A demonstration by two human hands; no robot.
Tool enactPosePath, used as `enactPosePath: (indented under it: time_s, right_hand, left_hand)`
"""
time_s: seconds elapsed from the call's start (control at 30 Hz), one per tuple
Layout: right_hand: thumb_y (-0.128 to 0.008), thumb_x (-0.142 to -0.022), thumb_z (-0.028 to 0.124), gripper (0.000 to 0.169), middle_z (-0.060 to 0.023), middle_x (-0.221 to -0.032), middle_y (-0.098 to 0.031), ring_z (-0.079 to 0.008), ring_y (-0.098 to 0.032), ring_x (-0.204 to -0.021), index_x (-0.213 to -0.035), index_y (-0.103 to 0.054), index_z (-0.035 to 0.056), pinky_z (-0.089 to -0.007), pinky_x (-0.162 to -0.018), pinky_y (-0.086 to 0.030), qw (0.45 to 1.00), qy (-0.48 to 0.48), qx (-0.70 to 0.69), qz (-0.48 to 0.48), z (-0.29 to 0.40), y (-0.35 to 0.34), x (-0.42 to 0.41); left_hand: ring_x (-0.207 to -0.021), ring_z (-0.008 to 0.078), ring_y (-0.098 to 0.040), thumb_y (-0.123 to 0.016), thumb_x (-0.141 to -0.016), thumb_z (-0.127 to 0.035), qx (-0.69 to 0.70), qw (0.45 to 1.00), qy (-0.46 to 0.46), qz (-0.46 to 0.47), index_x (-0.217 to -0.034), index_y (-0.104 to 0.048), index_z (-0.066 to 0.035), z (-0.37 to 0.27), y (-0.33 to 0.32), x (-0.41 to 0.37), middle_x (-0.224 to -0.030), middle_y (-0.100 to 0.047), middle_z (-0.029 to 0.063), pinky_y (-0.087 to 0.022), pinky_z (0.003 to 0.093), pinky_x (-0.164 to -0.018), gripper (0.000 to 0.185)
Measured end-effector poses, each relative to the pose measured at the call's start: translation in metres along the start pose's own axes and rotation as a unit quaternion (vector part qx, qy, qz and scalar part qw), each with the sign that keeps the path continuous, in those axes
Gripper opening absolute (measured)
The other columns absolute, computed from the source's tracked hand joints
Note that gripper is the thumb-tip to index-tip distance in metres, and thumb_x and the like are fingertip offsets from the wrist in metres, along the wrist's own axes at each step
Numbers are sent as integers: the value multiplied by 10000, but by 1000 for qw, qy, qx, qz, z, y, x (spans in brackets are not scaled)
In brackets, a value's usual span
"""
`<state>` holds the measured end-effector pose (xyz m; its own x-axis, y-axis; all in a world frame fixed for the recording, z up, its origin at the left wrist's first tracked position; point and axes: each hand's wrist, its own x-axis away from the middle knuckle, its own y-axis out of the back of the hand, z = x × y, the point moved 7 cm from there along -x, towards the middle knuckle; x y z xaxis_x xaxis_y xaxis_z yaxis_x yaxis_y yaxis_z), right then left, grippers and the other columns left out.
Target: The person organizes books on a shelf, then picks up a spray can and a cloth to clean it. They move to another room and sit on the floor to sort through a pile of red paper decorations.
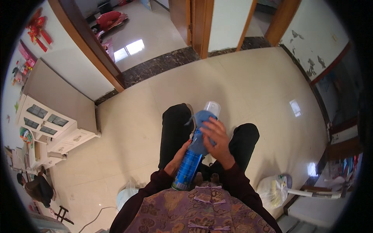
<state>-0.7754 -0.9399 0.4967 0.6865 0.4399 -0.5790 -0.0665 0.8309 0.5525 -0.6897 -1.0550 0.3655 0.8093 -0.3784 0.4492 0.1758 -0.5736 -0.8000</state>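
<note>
A blue aerosol can (188, 166) with a clear plastic cap (212, 108) leans across the space between my knees, its base close to my chest. My left hand (178, 158) grips the can's lower side. A blue-grey cloth (201, 144) is wrapped against the upper part of the can. Over it lies my right hand (218, 141), fingers pressing the cloth to the can just below the cap. The can bears printed writing and a barcode near its base. Part of its upper body is hidden by the cloth and fingers.
Tan tiles cover the floor (125, 139). A cream cabinet (62, 116) stands on the left; a person (39, 188) sits beyond it at lower left. Plastic bags (272, 192) hang or rest at right, beside a pale tube (314, 193). Doorways with wooden frames (206, 29) lie ahead.
</note>
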Motion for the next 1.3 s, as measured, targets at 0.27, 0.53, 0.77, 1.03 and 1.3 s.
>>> enactPosePath:
  time_s: [0.27, 0.53, 0.77, 1.03, 1.3]
  right_hand:
    - [-659, -864, 56, 260, -150, -1258, -659, -350, -543, -1279, -1113, -732, 66, -485, -1067, -425, 997, -12, -24, -67, -76, -45, -125]
    - [-680, -802, 33, 296, -119, -1242, -650, -327, -560, -1257, -1092, -710, 83, -489, -1079, -405, 961, 116, -182, 172, -20, -131, -143]
    - [-691, -808, 54, 275, -118, -1227, -661, -336, -559, -1253, -1081, -715, 71, -484, -1076, -405, 986, 82, -112, 94, -110, -145, -241]
    - [-633, -849, 24, 268, -156, -1222, -664, -364, -557, -1254, -1102, -717, 54, -464, -1059, -434, 996, -32, -82, -2, -225, -172, -347]
    - [-671, -809, 46, 259, -139, -1233, -656, -331, -574, -1247, -1064, -719, 49, -482, -1059, -433, 927, 169, -255, 218, -152, -242, -399]
  left_hand:
    - [-1054, 259, -674, -454, -1002, -554, -2, 993, -85, 77, -1449, -394, -42, -100, -5, -42, -1246, -630, 200, -559, 345, -913, 682]
    - [-1070, 243, -660, -436, -1017, -531, 126, 971, -195, -60, -1421, -461, -73, -201, 61, -77, -1248, -634, 161, -557, 364, -927, 611]
    - [-1023, 234, -672, -428, -1014, -558, 111, 983, -98, -107, -1394, -500, -75, -257, 54, -138, -1214, -652, 139, -562, 372, -916, 619]
    - [-989, 220, -679, -427, -1003, -587, 14, 996, -91, -5, -1362, -506, -19, -345, 40, -203, -1163, -660, 150, -581, 338, -825, 676]
    - [-1150, 264, -603, -369, -1032, -546, 159, 964, -200, 80, -1437, -402, -16, -456, 82, -230, -1328, -554, 162, -513, 397, -994, 668]
